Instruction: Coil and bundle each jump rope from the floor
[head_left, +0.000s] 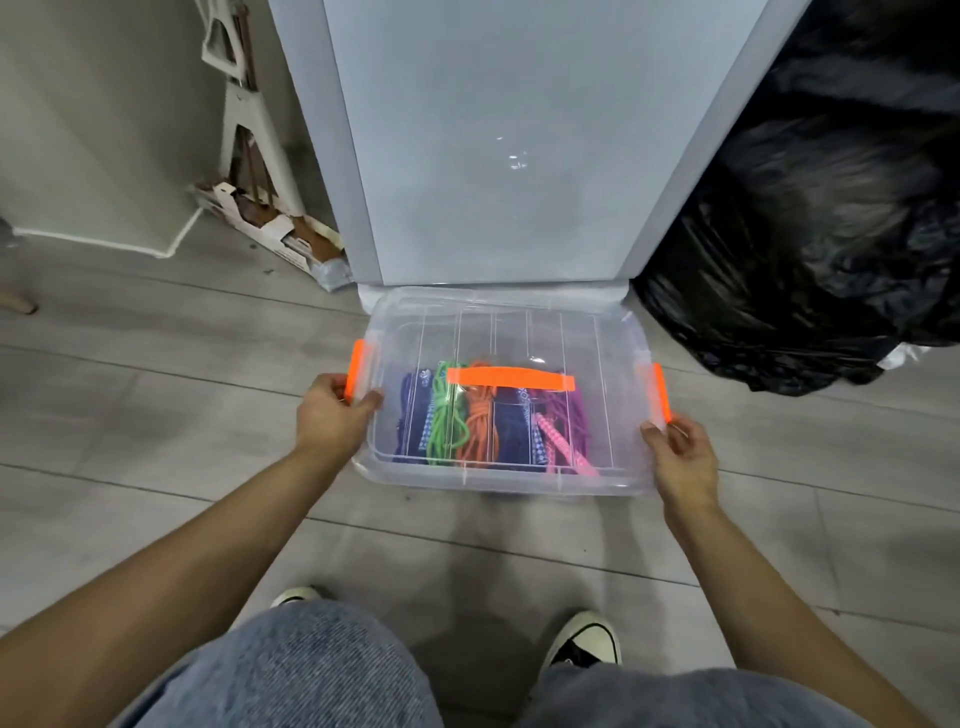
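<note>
Jump ropes (483, 421) lie bundled inside the lidded storage box (519, 480). Left hand (332, 415) fingers (327, 383) curl round its left latch (356, 374), and right hand (683, 457) fingers (684, 430) pinch the near corner, probably to secure the lid (545, 332).

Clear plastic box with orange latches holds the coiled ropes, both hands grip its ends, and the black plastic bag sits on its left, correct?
Not quite. The head view shows the black plastic bag to the right of the clear plastic box, not the left. The rest holds: the coiled ropes lie inside, and the left hand and right hand grip its ends.
</note>
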